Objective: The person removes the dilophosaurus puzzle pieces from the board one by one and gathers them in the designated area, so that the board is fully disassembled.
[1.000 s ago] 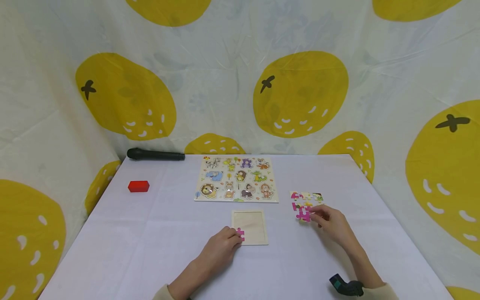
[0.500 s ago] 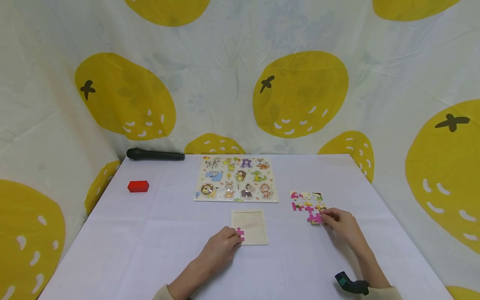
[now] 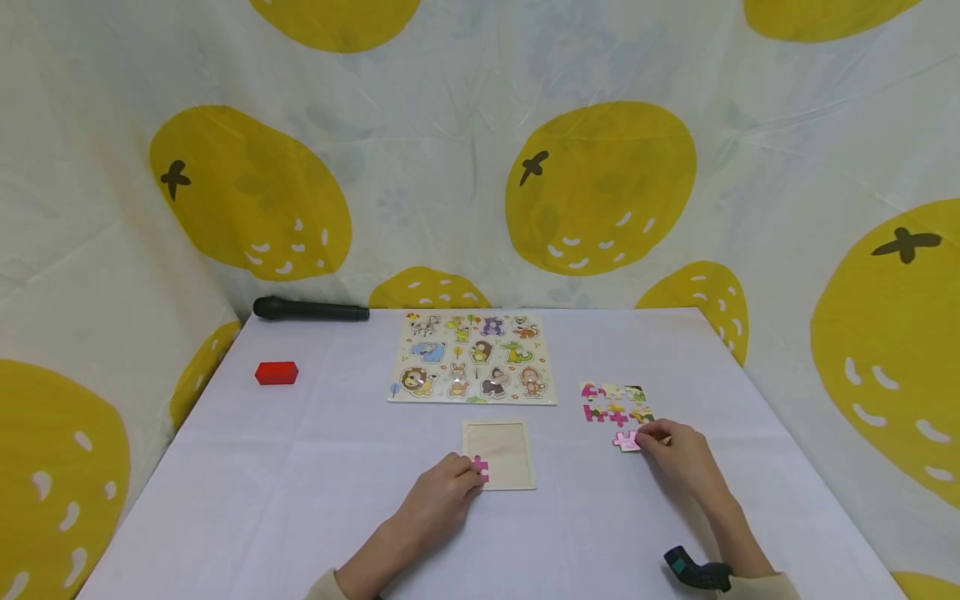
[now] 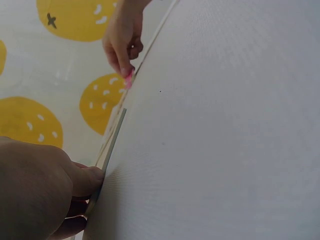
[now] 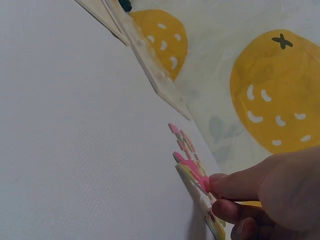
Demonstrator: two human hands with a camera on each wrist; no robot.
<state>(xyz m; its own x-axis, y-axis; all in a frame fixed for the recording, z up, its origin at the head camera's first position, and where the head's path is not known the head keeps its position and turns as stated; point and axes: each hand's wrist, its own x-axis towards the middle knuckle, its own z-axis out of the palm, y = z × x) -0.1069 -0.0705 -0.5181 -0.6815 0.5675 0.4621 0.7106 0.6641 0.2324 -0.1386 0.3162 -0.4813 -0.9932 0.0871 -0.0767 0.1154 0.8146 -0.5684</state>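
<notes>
My left hand (image 3: 444, 492) grips the left edge of a small square wooden puzzle tray (image 3: 513, 454). A pink jigsaw piece (image 3: 481, 469) lies in the tray's lower left corner, partly under those fingers. On the right, my right hand (image 3: 682, 454) pinches another pink jigsaw piece (image 3: 624, 442) between thumb and fingers. In the right wrist view, this pink piece (image 5: 192, 167) has a yellowish one close below it; whether they touch I cannot tell. Several loose jigsaw pieces (image 3: 613, 392) lie in rows just beyond the right hand.
Behind the tray lies an animal puzzle board (image 3: 472, 358). A black microphone (image 3: 311, 310) rests at the back left, with a red block (image 3: 277, 373) nearer. White cloth covers the table (image 3: 337, 467), and a fruit-patterned curtain (image 3: 450, 167) hangs around it.
My right hand has drawn its pink jigsaw piece rightward and slightly nearer, away from the loose pieces, and tilted it. The left hand and tray have stayed put.
</notes>
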